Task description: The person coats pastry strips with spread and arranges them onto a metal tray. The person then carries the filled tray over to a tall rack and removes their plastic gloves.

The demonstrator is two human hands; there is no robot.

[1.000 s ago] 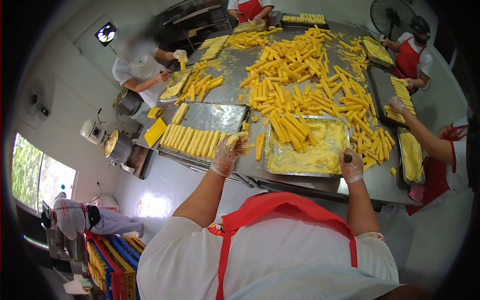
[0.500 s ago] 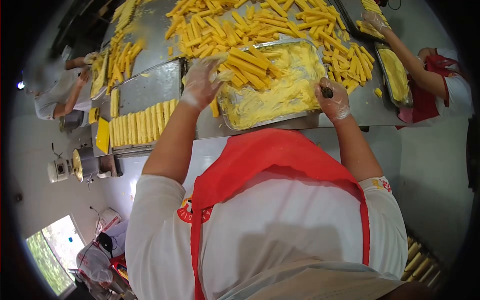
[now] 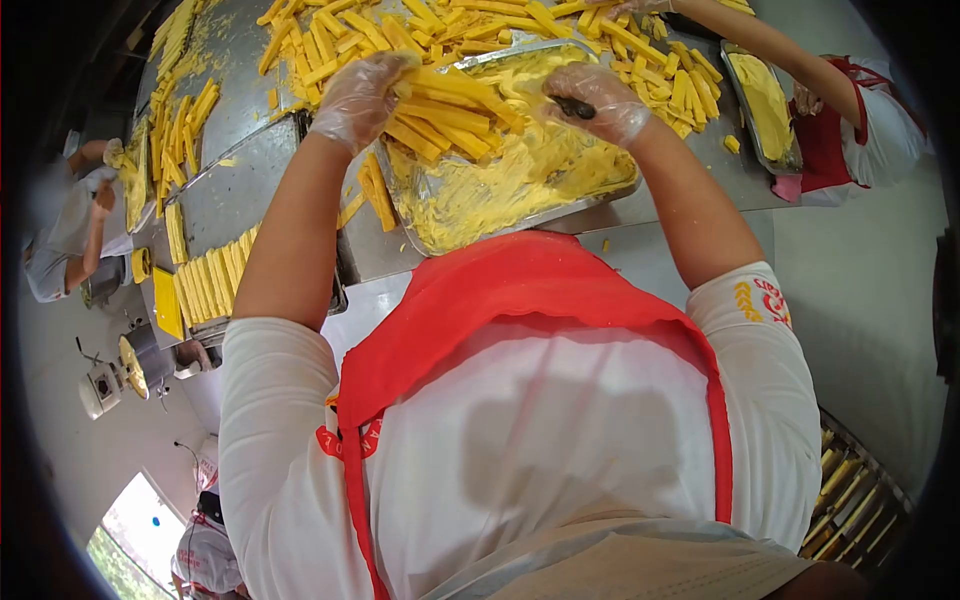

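My left hand (image 3: 362, 98), in a clear plastic glove, is closed around the ends of some yellow bread-like sticks (image 3: 450, 115) piled at the left side of a metal tray (image 3: 530, 222). Soft yellow cream (image 3: 500, 195) is smeared across the bottom of that tray. Over its right part is my gloved right hand (image 3: 600, 105), its fingers wrapped round the dark handle (image 3: 573, 106) of a tool. The tool's blade is hidden, so I cannot tell its kind. Two or three loose sticks (image 3: 377, 192) lie just left of the tray, below my left hand.
A heap of yellow sticks (image 3: 490, 25) covers the table beyond the tray. To the left, a flat tray (image 3: 235, 165) holds a row of coated sticks (image 3: 215, 280) beside a yellow scraper (image 3: 168, 302). Co-workers stand at both sides; a cream-filled tray (image 3: 760, 105) sits at right.
The view has shifted. My right hand has moved from the tray's right edge inward over the cream, with the dark handle. My left hand has closed on the sticks' ends.
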